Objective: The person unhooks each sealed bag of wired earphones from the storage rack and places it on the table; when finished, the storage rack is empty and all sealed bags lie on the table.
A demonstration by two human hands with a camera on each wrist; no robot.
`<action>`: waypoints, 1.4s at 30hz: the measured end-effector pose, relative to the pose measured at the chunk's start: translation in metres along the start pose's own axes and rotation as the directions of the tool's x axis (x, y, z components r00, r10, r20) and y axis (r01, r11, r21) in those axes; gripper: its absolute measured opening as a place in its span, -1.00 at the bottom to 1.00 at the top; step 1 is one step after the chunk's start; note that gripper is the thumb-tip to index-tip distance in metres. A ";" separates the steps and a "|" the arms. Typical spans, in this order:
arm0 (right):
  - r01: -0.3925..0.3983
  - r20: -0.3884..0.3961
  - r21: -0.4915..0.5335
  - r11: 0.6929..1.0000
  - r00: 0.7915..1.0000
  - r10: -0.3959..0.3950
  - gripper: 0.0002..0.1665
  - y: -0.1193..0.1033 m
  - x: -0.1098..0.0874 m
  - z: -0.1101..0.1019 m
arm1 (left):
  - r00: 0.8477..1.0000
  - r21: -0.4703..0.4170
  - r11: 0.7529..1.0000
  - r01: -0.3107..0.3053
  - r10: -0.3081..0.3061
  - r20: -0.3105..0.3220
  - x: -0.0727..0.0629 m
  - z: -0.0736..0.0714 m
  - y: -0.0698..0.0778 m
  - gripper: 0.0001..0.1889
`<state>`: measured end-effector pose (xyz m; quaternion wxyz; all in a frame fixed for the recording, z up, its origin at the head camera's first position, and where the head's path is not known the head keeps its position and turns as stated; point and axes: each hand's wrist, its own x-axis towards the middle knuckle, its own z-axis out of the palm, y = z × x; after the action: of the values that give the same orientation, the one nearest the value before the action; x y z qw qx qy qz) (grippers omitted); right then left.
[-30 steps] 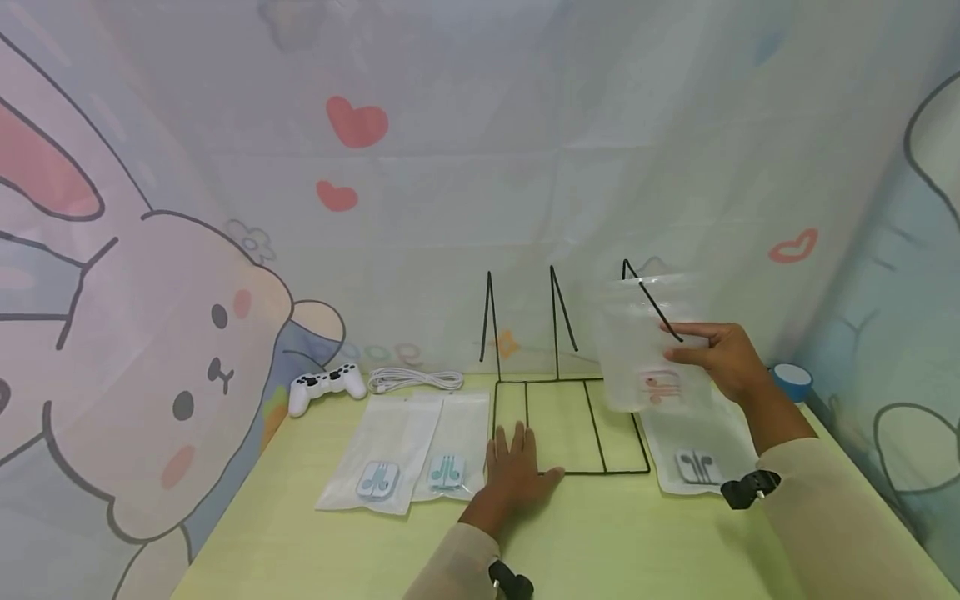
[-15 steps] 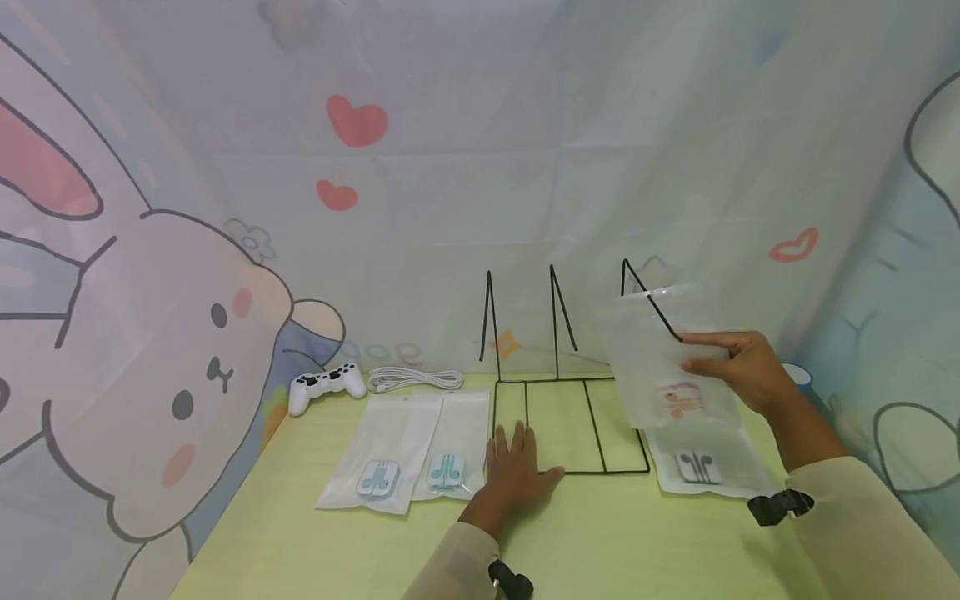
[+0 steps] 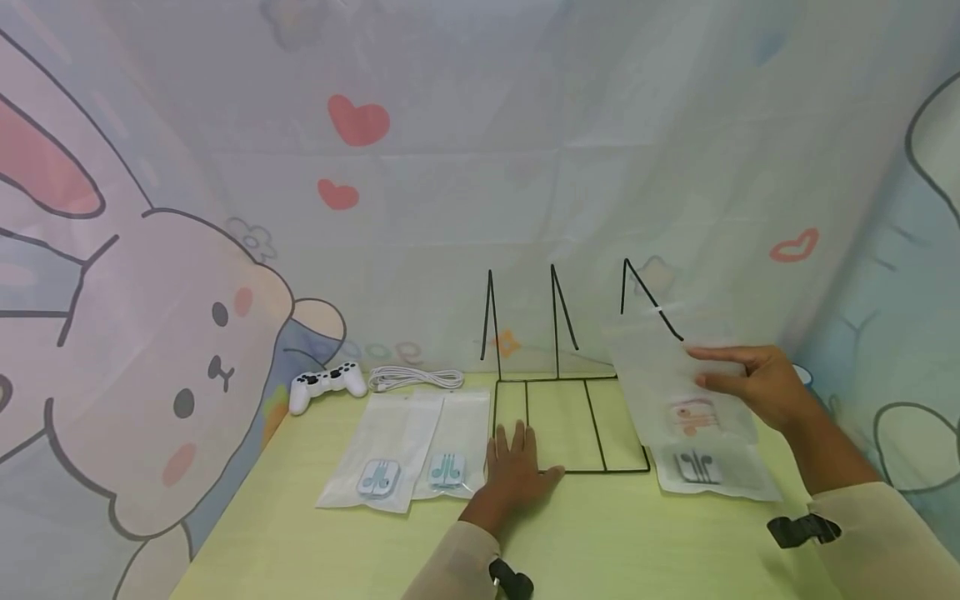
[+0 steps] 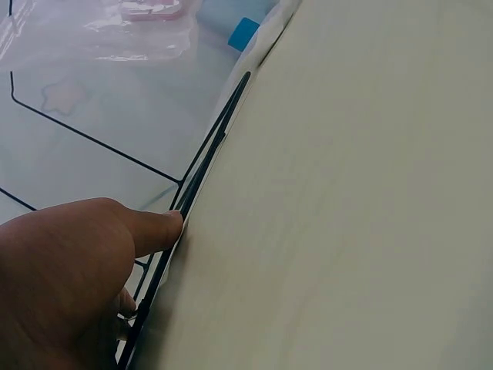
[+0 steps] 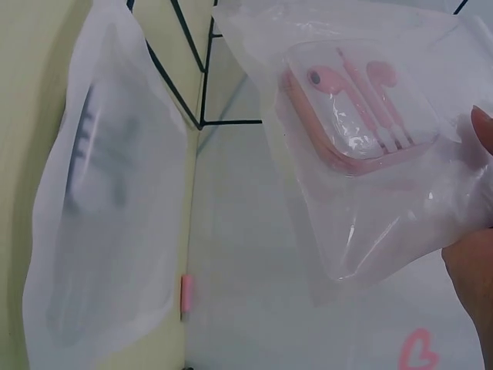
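A translucent zip bag with pink earphones in a clear case hangs at the right hook of a black wire display rack. My right hand pinches the bag's right side between thumb and fingers. The hook's tip shows in front of the bag, near its top edge. My left hand lies with fingers straight on the rack's base at the front left; its thumb touches the wire. Under the held bag, another bag with dark earphones lies on the table, partly covered.
Left of the rack lie two bags with blue-green earphones. Behind them are a coiled white cable and a white game controller. A blue roll stands at the back right. A printed cloth hangs behind the table.
My right hand has moved right and down with the pink-earphone bag, whose top edge has shifted along the hook towards its tip. The left hand has stayed still on the base.
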<state>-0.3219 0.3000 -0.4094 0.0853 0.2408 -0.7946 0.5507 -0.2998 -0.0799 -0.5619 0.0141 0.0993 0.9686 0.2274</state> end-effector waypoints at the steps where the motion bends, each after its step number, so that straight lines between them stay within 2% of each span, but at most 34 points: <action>1: 0.006 0.003 -0.002 1.000 1.000 -0.006 -0.50 0.000 -0.002 0.000 | 1.000 0.001 1.000 -0.003 0.003 -0.005 0.000 0.000 0.000 -0.04; 5: 0.019 0.006 -0.021 1.000 1.000 -0.019 -0.50 -0.001 -0.009 0.001 | 1.000 -0.006 1.000 -0.001 0.001 0.002 -0.002 -0.003 0.002 -0.05; 10: 0.032 -0.035 -0.064 0.997 0.999 -0.035 -0.51 -0.005 -0.016 0.003 | 1.000 -0.006 1.000 -0.003 0.003 0.009 -0.004 -0.005 0.004 -0.03; 15: 0.091 -0.064 -0.115 0.989 0.993 -0.099 -0.52 -0.008 -0.025 0.006 | 1.000 -0.005 1.000 0.004 -0.004 0.016 -0.002 -0.002 0.002 -0.02; 20: 0.118 -0.099 -0.136 0.984 0.986 -0.132 -0.52 -0.009 -0.030 0.007 | 1.000 -0.008 1.000 0.009 -0.009 0.015 0.002 0.002 -0.001 -0.03; 24: 0.149 -0.101 -0.123 0.981 0.982 -0.162 -0.54 -0.008 -0.034 0.008 | 1.000 0.003 1.000 0.010 -0.010 0.014 0.001 0.001 -0.001 -0.02; 30: 0.213 -0.094 -0.100 0.972 0.971 -0.222 -0.45 -0.005 -0.040 0.008 | 1.000 0.010 1.000 0.011 -0.011 0.023 0.002 0.000 -0.001 -0.01; 34: 0.217 -0.112 -0.109 0.970 0.967 -0.229 -0.47 -0.007 -0.044 0.008 | 1.000 0.018 1.000 0.015 -0.015 0.019 0.005 0.004 -0.004 -0.02; 39: 0.268 -0.089 -0.044 0.963 0.959 -0.271 -0.50 -0.012 -0.047 0.008 | 1.000 0.020 1.000 0.010 -0.010 0.007 0.009 0.008 -0.007 -0.01; 42: 0.265 -0.092 -0.043 0.963 0.959 -0.268 -0.48 -0.014 -0.049 0.010 | 1.000 0.018 1.000 0.009 -0.009 0.001 0.008 0.009 -0.007 -0.01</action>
<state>-0.2707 0.3013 -0.4209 0.2008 0.3171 -0.7582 0.5331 -0.3084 -0.0804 -0.5724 0.0149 0.0949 0.9711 0.2184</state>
